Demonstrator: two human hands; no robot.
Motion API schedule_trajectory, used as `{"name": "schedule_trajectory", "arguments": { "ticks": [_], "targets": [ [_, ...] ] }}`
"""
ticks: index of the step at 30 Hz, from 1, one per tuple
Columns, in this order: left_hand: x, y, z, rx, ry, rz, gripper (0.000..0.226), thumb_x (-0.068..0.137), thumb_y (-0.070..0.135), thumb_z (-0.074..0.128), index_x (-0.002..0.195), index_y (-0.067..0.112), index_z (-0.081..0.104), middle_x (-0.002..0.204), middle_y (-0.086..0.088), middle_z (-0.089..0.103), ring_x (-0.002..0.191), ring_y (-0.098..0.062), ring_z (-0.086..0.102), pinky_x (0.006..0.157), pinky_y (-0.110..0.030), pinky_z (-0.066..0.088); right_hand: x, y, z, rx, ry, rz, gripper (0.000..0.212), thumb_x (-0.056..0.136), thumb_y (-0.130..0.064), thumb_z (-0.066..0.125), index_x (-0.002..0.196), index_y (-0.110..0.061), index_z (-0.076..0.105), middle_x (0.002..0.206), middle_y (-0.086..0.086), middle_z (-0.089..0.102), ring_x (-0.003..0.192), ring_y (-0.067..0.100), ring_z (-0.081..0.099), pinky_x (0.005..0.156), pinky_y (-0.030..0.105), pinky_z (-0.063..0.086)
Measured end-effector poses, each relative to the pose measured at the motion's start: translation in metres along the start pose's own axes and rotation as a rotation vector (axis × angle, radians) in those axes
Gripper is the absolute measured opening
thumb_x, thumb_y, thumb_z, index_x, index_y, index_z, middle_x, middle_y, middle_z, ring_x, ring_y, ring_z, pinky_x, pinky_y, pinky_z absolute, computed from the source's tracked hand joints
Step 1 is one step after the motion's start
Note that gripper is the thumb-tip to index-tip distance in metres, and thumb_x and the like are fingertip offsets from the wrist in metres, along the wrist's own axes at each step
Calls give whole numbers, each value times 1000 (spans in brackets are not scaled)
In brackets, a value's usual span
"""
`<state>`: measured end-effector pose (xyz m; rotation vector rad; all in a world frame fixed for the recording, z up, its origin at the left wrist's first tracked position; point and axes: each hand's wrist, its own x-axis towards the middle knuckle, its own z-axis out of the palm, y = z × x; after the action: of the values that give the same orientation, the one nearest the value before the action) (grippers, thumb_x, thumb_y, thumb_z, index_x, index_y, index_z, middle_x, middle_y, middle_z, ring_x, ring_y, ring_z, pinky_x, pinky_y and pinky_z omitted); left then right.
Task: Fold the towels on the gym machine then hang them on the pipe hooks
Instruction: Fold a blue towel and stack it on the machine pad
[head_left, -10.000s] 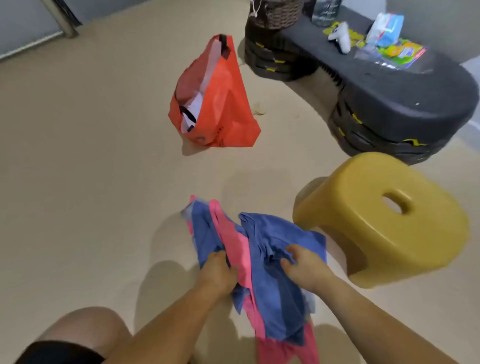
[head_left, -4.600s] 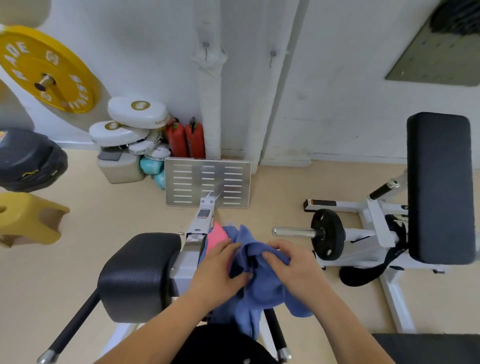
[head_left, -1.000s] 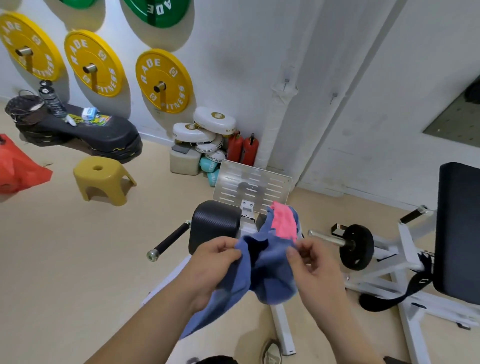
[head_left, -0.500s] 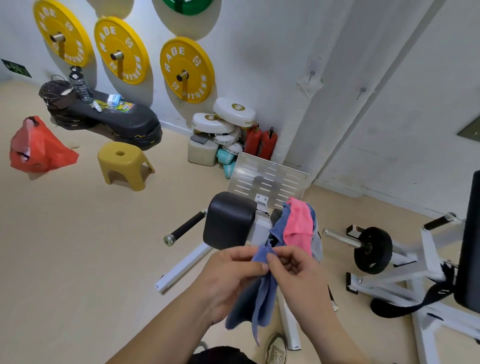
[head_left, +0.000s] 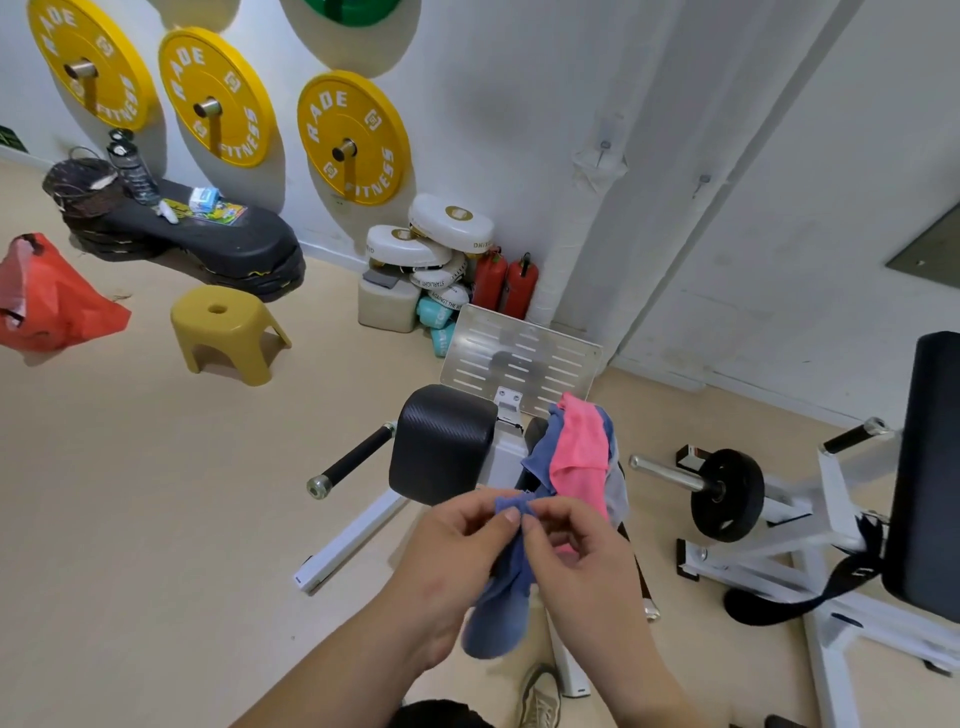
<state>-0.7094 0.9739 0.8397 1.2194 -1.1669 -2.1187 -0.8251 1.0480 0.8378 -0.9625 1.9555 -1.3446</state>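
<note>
A blue towel hangs between my hands above the floor. My left hand and my right hand pinch its top edge close together, fingertips almost touching. Behind them a pink towel and more blue and grey cloth lie draped over the right pad of the white gym machine. The machine's left black pad is bare. On the wall, a white wrapped pipe carries a small hook; a second hook sits on the pipe to its right.
A slotted metal footplate stands behind the pads. A second machine with a black weight disc is at right. A yellow stool, an orange bag, black step platforms and yellow wall plates are at left.
My hands have come closer together on the blue towel's top edge and the towel hangs narrower. The view has shifted slightly; the pile on the machine has not moved.
</note>
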Motion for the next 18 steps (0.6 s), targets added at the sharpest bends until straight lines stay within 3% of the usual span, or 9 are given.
{"name": "schedule_trajectory", "arguments": {
  "ticks": [3, 7, 10, 12, 14, 16, 18],
  "targets": [
    [-6, 2, 5, -16, -4, -16, 28, 106, 9, 51, 115, 16, 77, 104, -5, 81, 101, -17, 77, 80, -25, 62, -1, 0, -2, 38, 26, 20, 19, 90, -7, 75, 89, -26, 78, 79, -9, 75, 67, 4, 66, 62, 14, 53],
    [-4, -2, 2, -29, 49, -17, 23, 103, 14, 60, 106, 22, 82, 101, -6, 81, 101, -21, 77, 94, -38, 61, -1, 1, -2, 57, 39, -35, 19, 88, -5, 76, 87, -23, 79, 79, -9, 75, 71, 5, 68, 63, 12, 52],
    [-5, -3, 2, -46, 82, 26, 22, 100, 7, 61, 97, 11, 82, 84, -5, 81, 74, -8, 77, 64, -16, 59, 0, 5, 4, 17, 50, -126, 23, 87, -1, 77, 89, -24, 81, 84, -8, 74, 79, 10, 70, 66, 14, 53],
    [-8, 0, 2, -15, 69, 47, 23, 101, 7, 59, 98, 10, 81, 76, 2, 80, 68, -3, 75, 57, -10, 54, 0, 8, 6, -44, 28, -184, 27, 86, 0, 77, 92, -26, 81, 85, -10, 72, 83, 9, 69, 67, 11, 50],
    [-7, -2, -1, 42, 82, 76, 26, 103, 8, 57, 100, 16, 81, 84, 4, 81, 81, -5, 77, 69, -13, 58, 1, 9, 5, -100, -18, -233, 33, 88, 0, 75, 97, -31, 79, 89, -12, 69, 88, 8, 66, 69, 9, 47],
    [-6, 0, -5, 92, 64, 104, 30, 104, 9, 55, 103, 24, 82, 97, 1, 81, 98, -14, 76, 88, -26, 61, 3, 11, 4, -129, -83, -254, 34, 92, 0, 69, 106, -29, 79, 93, -12, 65, 91, 10, 65, 70, 10, 47],
    [-4, 2, -8, 121, 16, 125, 31, 103, 7, 57, 105, 26, 81, 102, -4, 80, 103, -19, 75, 96, -33, 60, 5, 13, 2, -117, -140, -232, 36, 95, 0, 60, 114, -25, 78, 96, -11, 63, 92, 14, 64, 72, 15, 50]
  ]
}}
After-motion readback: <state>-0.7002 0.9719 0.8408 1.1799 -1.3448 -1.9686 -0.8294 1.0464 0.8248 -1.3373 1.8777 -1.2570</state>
